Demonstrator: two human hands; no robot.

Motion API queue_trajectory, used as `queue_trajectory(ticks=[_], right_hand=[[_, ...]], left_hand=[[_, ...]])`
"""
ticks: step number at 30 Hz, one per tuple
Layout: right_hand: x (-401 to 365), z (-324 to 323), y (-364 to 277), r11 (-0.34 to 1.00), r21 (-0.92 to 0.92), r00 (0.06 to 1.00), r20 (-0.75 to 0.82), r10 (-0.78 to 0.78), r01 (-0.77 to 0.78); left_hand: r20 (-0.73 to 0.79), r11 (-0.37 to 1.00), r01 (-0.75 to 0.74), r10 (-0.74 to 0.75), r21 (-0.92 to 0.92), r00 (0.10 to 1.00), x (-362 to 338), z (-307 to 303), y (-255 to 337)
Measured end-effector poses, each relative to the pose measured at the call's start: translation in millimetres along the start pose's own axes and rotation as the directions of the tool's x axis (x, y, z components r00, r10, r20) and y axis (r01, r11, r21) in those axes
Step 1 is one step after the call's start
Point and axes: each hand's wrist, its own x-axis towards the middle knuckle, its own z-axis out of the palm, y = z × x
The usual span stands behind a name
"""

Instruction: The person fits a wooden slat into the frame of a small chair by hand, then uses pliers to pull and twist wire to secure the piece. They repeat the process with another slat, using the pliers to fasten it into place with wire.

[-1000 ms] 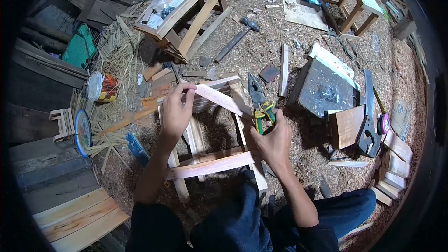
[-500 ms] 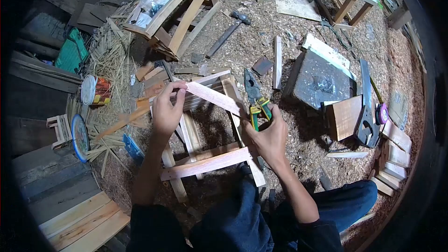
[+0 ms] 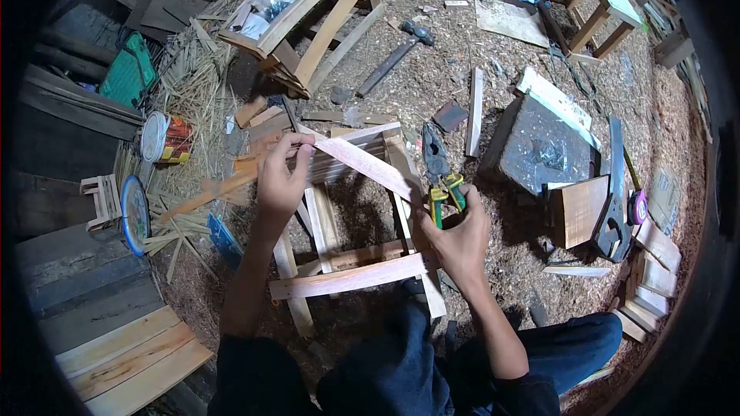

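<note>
A pale wooden slat (image 3: 366, 167) slants across the top of a small wooden frame (image 3: 347, 277). My left hand (image 3: 283, 177) pinches the slat's upper left end between thumb and fingers. At the slat's lower right end is my right hand (image 3: 462, 246), its fingers closed around pliers (image 3: 436, 158) with green and yellow handles. The pliers' dark jaws point away from me, and the thumb lies by the slat's end. The frame stands on the floor between my arms, its near crossbar close to my knees.
A hammer (image 3: 397, 58) lies on the shavings-covered floor beyond the frame. To the right sit a dark block (image 3: 539, 142), a handsaw (image 3: 613, 219) and a pink tape measure (image 3: 637, 206). A slatted wooden piece (image 3: 327, 31) stands at the back, with a paint bucket (image 3: 166, 139) at left.
The view has shifted slightly, so the surroundings sit a little farther right and lower. Both hands keep their holds on the slat and pliers.
</note>
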Motion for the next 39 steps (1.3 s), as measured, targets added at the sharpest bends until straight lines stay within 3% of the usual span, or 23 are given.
queue_trajectory(ticks=[1, 3, 4, 6, 7, 8, 10, 11, 14, 16, 21, 24, 26, 32, 34, 39], right_hand=[[-0.5, -1.2, -0.9, 1.0, -0.005, 1.0, -0.001, 0.006, -0.006], [-1.5, -5.1, -3.9, 0.994, -0.024, 0.993, -0.043, -0.106, 0.105], [-2.4, -8.4, -4.9, 0.995, -0.031, 0.994, -0.048, -0.096, 0.095], [-3.7, -15.5, -5.3, 0.999, 0.02, 0.997, -0.069, -0.035, 0.037], [-2.9, -18.9, -1.6, 0.998, 0.066, 0.998, -0.057, -0.016, 0.02], [-2.0, -20.7, 1.8, 0.998, 0.061, 0.998, -0.063, -0.009, 0.013], [-0.7, -24.0, 7.1, 0.995, 0.1, 0.997, -0.078, 0.007, 0.0], [-0.4, -25.5, 6.0, 0.992, 0.122, 0.997, -0.064, 0.037, -0.029], [-1.4, -21.1, 11.1, 0.974, 0.203, 0.994, -0.032, 0.106, -0.098], [-2.0, -15.0, 14.6, 0.991, 0.136, 0.997, -0.073, 0.023, -0.013], [-2.5, -8.6, 11.1, 0.98, 0.199, 0.999, -0.02, 0.029, -0.025], [-2.4, -8.1, 14.1, 0.97, 0.238, 0.999, 0.003, 0.041, -0.041], [-3.9, -12.9, 12.0, 0.97, 0.231, 0.998, 0.007, 0.069, -0.069], [-6.3, -16.0, 19.1, 0.967, 0.237, 0.995, -0.026, 0.099, -0.09], [-6.0, -13.9, 24.3, 0.983, 0.181, 0.998, -0.066, -0.01, 0.021], [-9.7, -18.0, 14.8, 0.992, 0.125, 0.999, -0.041, -0.002, 0.007]], left_hand=[[0.005, 1.0, 0.004, -0.004, -0.004, 1.0, 0.3, 0.0, 0.1], [-0.086, 0.975, -0.176, 0.189, 0.139, 0.978, 2.0, 1.0, 0.1], [-0.077, 0.976, -0.174, 0.185, 0.13, 0.98, 0.0, 0.7, 9.1], [0.017, 0.988, -0.047, 0.045, 0.149, 0.999, -6.1, 0.9, 34.0], [-0.001, 0.977, -0.166, 0.167, 0.132, 0.986, -6.9, 8.8, 38.1], [0.007, 0.978, -0.166, 0.167, 0.125, 0.986, -10.5, 15.4, 43.5], [0.181, 0.976, -0.165, 0.139, 0.139, 0.974, -19.7, 26.6, 53.8], [0.218, 0.952, -0.289, 0.263, 0.1, 0.94, -18.3, 32.0, 56.5], [0.269, 0.938, -0.342, 0.315, 0.057, 0.91, -21.7, 44.6, 70.4], [0.304, 0.934, -0.354, 0.326, 0.042, 0.895, -19.4, 47.3, 71.0], [0.326, 0.948, -0.315, 0.282, 0.052, 0.902, -20.5, 56.2, 72.7], [0.354, 0.975, -0.22, 0.196, 0.028, 0.914, -20.3, 57.9, 71.8], [0.38, 0.908, -0.411, 0.354, 0.08, 0.855, -19.2, 58.9, 70.1], [0.415, 0.926, -0.374, 0.318, 0.058, 0.852, -21.9, 65.0, 69.1], [0.412, 0.919, -0.39, 0.333, 0.059, 0.848, -21.7, 66.5, 67.1], [0.392, 0.886, -0.455, 0.391, 0.083, 0.833, -24.8, 68.6, 64.2]])
